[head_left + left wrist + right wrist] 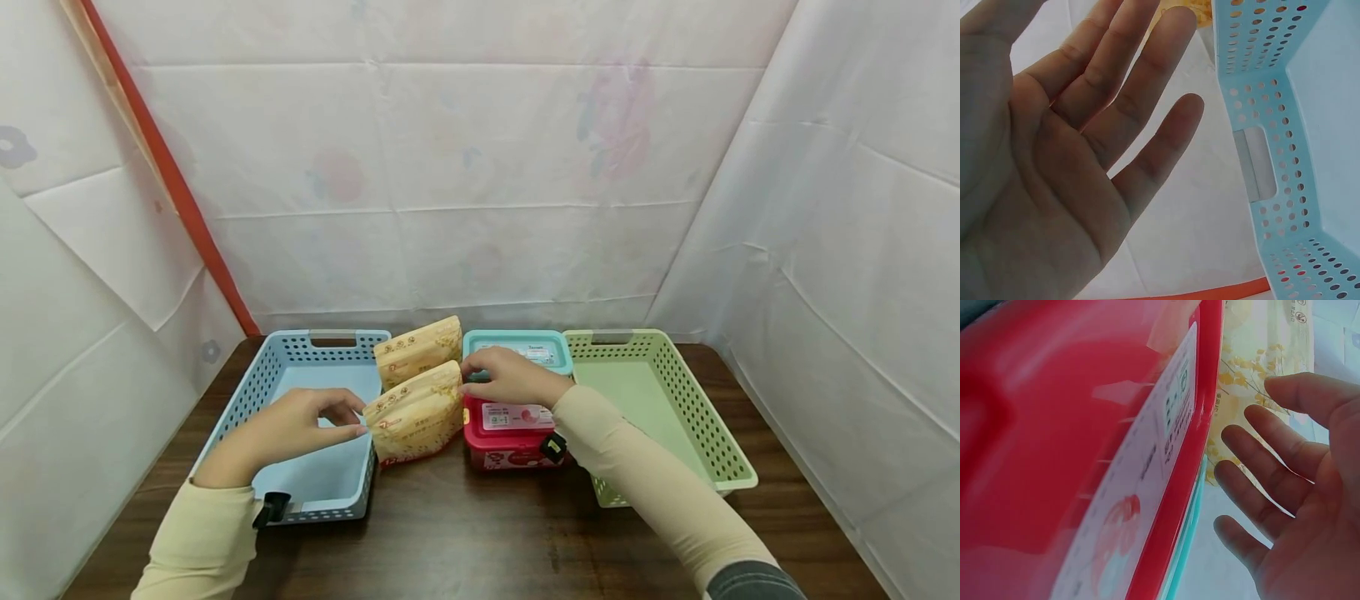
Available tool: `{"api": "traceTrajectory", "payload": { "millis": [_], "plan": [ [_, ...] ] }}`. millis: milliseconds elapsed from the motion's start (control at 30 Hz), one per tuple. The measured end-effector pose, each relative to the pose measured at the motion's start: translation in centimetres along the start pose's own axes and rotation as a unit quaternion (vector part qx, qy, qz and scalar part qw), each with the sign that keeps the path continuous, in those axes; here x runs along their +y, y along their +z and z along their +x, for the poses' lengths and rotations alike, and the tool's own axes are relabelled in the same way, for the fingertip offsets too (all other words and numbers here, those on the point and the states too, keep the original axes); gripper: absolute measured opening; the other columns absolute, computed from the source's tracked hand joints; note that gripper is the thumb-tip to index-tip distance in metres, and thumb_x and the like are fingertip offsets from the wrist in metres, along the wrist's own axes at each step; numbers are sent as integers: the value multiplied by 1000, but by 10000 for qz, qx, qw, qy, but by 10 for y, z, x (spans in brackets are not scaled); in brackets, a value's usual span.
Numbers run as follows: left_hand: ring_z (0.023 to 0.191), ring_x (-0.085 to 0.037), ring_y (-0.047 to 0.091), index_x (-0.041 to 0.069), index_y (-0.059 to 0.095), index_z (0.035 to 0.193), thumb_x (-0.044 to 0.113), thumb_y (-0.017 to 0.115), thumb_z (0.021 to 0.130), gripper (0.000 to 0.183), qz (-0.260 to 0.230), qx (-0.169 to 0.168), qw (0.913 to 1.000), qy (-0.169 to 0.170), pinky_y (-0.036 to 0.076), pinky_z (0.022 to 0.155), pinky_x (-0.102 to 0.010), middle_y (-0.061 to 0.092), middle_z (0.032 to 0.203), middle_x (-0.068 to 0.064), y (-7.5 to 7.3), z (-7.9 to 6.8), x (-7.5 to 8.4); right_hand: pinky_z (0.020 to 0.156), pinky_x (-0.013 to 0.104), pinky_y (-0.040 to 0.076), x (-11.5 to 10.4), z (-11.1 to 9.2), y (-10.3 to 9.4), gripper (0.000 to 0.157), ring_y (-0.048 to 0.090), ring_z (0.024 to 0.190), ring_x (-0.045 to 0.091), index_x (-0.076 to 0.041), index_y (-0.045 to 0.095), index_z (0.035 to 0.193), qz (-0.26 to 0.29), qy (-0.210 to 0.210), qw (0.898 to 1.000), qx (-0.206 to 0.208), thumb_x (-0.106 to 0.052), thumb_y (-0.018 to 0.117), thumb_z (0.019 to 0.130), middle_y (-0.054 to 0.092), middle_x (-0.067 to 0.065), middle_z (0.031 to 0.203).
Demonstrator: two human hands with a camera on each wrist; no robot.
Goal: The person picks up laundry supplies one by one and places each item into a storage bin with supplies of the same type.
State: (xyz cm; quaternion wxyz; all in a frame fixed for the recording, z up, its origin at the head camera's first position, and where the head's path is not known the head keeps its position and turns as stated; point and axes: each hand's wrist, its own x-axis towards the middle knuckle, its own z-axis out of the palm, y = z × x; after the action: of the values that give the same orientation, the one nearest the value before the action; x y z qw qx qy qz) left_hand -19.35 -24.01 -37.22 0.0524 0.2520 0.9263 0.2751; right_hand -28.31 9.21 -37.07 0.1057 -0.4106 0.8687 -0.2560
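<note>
Two yellow printed pouches stand one behind the other in the head view: a front pouch (417, 417) and a rear pouch (420, 352). My left hand (300, 425) reaches over the blue basket with its thumb and fingertips at the front pouch's left edge; the left wrist view shows its fingers extended. At the opposite edge is my right hand (517, 377), above a red lidded box (510, 454). In the right wrist view this hand (1297, 469) has spread fingers alongside the yellow pouch (1254, 369). Behind it stands a box with a teal lid (516, 337), partly covered by the hand.
A light blue perforated basket (360, 483) stands left of the pouches. The green perforated basket (693, 408) is to the right of the boxes. All rest on a dark wooden table (465, 533), with white sheeting (480, 167) behind and at both sides.
</note>
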Motion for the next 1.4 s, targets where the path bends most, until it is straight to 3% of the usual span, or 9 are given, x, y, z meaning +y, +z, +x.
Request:
{"api": "traceTrajectory", "payload": {
  "millis": [200,400,600,1000,1400],
  "plan": [
    [84,-6,65,17,70,105,39,72,94,25,-28,4,9998,218,55,69,-32,68,90,13,3,3,1,94,36,50,-2,1,1,20,62,107,19,-11,70,113,-83,149,9998,-121,-24,64,100,67,1,112],
    [81,-4,64,23,69,95,35,71,95,12,19,-8,9993,384,53,66,-30,68,87,16,6,6,3,79,30,48,-1,3,2,11,56,84,11,-14,68,100,-56,100,9999,-113,-24,63,101,63,-5,93],
    [80,-4,63,23,68,93,34,71,95,12,5,4,9989,472,52,65,-30,67,86,16,6,7,8,65,27,42,1,4,4,15,47,69,10,-16,62,90,51,54,9999,-117,-24,62,102,56,-4,78],
    [76,-4,62,22,64,85,26,70,96,13,324,325,9966,687,49,60,-30,64,81,16,10,8,10,63,27,40,0,4,4,17,43,64,10,-12,63,90,42,12,9999,-105,-20,59,104,54,-3,75],
    [74,-2,62,23,62,82,18,70,95,17,286,377,9968,646,52,62,-28,64,78,15,10,9,8,61,26,39,-1,3,4,17,43,62,9,-14,61,86,123,36,9999,-46,-20,60,103,54,-3,72]
  ]
}}
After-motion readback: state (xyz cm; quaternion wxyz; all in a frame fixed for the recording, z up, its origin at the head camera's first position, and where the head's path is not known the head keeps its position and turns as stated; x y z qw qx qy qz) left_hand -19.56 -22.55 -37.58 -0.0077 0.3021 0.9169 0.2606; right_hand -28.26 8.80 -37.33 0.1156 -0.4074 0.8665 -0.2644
